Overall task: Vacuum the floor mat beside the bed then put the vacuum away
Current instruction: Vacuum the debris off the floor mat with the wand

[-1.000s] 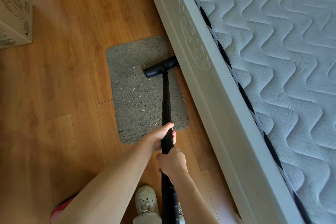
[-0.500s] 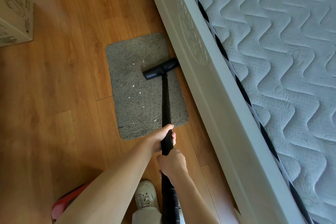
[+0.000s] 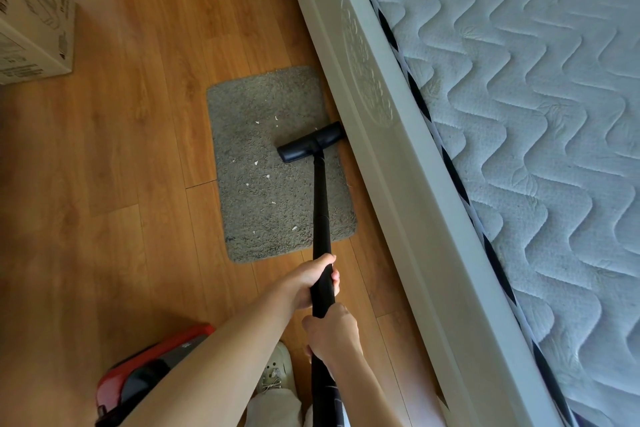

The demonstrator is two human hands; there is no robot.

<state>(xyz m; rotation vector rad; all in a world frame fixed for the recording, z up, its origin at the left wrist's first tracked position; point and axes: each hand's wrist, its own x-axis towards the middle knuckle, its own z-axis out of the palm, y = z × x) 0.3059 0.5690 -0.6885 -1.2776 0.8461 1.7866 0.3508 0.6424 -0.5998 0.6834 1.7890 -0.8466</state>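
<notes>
Head camera looks down past your forearms at a grey shaggy rectangular floor mat (image 3: 277,163) lying on the orange-brown wooden plank floor (image 3: 138,149), its long edge running close along the pale grey bed frame (image 3: 408,184). Your left hand (image 3: 313,282) wraps the black vacuum wand (image 3: 320,204) higher up its length, fingers curled round the tube with fingertips showing on the far side. Your right hand (image 3: 330,331) grips the wand just below it, fingers closed around it. Stacking both hands this way likely gives you leverage to steer along the bed side.

The black flat floor nozzle (image 3: 310,142) sits on the mat's bed-side half, one end touching or nearly touching the frame. White scraps (image 3: 268,176) dot the half away from the bed, so vacuuming looks unfinished.

The red and black vacuum body (image 3: 138,378) rests on the floor beside your pale shoe (image 3: 275,373), near enough to trail behind you. A cardboard box (image 3: 34,21) at upper left carries printed drawings and text too small to read. The quilted white mattress (image 3: 519,114) shows no label.
</notes>
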